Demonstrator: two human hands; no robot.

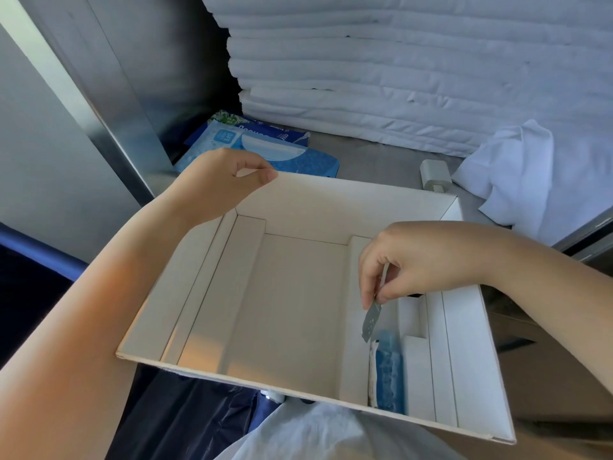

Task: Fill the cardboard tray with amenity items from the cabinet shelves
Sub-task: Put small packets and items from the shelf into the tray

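The left hand [219,180] pinches the tray [331,207] at its far left corner, thumb inside the wall and fingers curled over the rim. It looks like a steadying grip, keeping the tray level at the shelf [371,157] so the other hand can load it. The right hand [428,260] hangs over the narrow slot on the tray's right side, thumb and fingertips closed on the top edge of one small grey sachet [371,322]. The sachet dangles upright, its lower end just above the slot, probably held that way so it slides in on edge beside what is already there.

In that slot lies a blue packet [389,373], with a white edge against its left side. Blur hides whether that makes one item or two. The wide middle bay holds nothing, so the filling seems barely begun.

On the shelf past the tray are two blue wipe packs [265,151], one lying on the other, one white charger [434,179], one crumpled cloth [517,174], and a single tall stack of folded white linen [398,78], its layers too close to count surely.
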